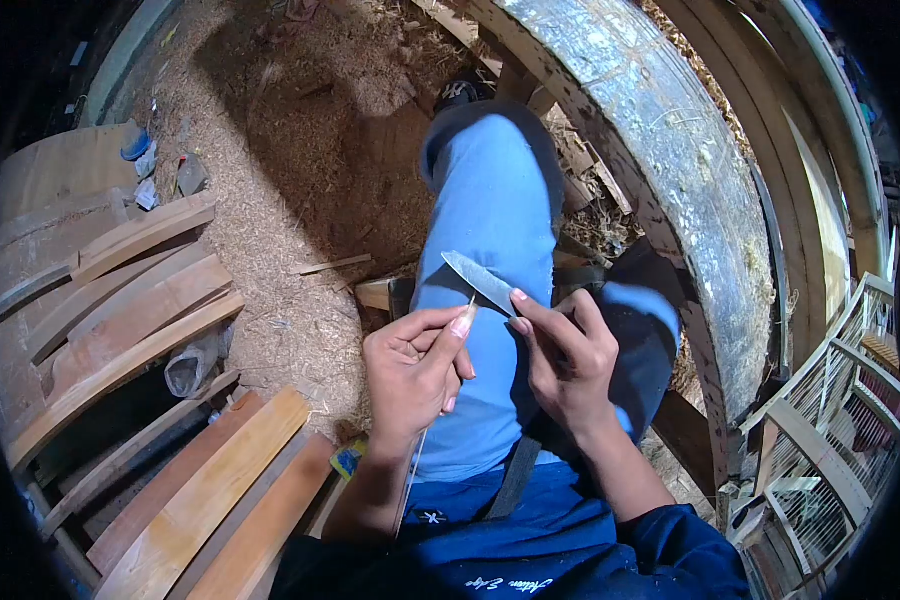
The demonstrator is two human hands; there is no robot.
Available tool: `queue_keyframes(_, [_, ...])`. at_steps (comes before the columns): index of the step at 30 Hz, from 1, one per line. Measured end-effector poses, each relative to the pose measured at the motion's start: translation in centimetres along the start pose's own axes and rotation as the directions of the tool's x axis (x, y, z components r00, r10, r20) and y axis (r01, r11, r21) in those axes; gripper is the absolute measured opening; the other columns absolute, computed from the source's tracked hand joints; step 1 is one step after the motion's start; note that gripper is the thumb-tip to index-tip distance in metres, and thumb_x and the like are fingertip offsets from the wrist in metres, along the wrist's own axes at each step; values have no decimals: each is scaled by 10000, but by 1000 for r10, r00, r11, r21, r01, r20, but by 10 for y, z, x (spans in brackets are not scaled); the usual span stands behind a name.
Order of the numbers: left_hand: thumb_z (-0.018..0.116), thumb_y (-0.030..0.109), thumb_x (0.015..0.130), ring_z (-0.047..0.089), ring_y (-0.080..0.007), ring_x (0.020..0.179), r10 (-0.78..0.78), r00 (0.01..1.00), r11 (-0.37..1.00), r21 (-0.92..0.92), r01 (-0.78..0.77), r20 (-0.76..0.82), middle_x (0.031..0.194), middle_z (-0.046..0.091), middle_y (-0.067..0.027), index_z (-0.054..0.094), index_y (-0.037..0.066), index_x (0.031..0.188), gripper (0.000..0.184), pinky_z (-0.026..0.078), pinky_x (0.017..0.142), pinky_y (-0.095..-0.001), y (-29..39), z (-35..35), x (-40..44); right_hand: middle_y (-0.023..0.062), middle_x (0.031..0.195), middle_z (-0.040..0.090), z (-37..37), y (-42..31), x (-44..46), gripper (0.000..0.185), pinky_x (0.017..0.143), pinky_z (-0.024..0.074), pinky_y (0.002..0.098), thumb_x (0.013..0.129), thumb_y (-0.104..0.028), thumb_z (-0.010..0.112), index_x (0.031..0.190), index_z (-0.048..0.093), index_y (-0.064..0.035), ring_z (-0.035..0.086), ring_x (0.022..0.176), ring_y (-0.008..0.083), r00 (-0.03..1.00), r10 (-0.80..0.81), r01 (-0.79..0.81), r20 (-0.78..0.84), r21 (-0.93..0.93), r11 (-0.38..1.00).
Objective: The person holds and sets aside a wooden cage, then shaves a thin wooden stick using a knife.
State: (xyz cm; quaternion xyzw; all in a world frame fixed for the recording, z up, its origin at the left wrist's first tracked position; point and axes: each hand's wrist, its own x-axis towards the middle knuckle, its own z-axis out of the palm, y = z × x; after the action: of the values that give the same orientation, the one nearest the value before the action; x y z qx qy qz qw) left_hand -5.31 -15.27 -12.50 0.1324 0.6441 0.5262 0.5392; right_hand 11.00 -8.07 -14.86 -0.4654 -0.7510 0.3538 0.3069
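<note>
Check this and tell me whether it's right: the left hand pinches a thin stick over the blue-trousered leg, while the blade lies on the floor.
Not quite: the blade is in the right hand, as the head view shows. The left hand does pinch a thin stick over the blue-trousered leg.

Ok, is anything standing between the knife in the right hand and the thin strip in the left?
Nothing visible. The right hand holds the knife close by the thin strip's tip, which sticks out from the left hand. Whether blade and tip touch, I cannot tell.
</note>
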Motion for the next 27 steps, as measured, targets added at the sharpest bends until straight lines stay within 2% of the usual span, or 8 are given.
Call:
queue_keyframes(4, [681,81,1025,483,-57,383,-25,1000,1000,-19,24,-7,647,663,-110,724,-69,1118,181,320,352,-215,-2,-3,-8,95,779,548,0,3,1,382,519,477,364,815,-55,855,1181,789,-140,605,603,212,1000,-1,1,-21,10,1000])
queue_keyframes(8, [689,78,1016,487,-64,380,-14,998,1000,-18,13,-55,654,670,-116,724,-75,1087,172,319,345,-218,9,11,2,90,778,551,-1,6,0,391,511,468,348,816,-48,850,1189,790,-149,588,592,198,995,-85,88,-46,48,995])
queue_keyframes(9, [710,99,1003,467,-72,346,-18,998,1000,-14,17,-56,624,659,-122,721,-56,1046,160,290,325,-214,11,15,8,90,778,551,-1,6,2,391,511,468,348,816,-48,850,1189,790,-149,588,592,198,995,-89,91,-43,46,995])
queue_keyframes(17, [720,90,994,467,-67,350,-56,998,998,15,56,-18,626,661,-118,726,-56,1040,153,285,323,-212,15,14,19,83,766,557,3,4,22,384,505,473,350,818,-62,850,1185,789,-158,602,600,201,990,-131,132,-44,21,991])
queue_keyframes(27, [695,110,1018,481,-63,369,-51,998,999,4,51,26,625,652,-101,744,-46,1141,204,307,331,-218,7,0,14,88,764,555,10,5,20,363,509,462,346,822,-59,848,1171,791,-142,585,600,199,996,-89,90,-20,60,994])
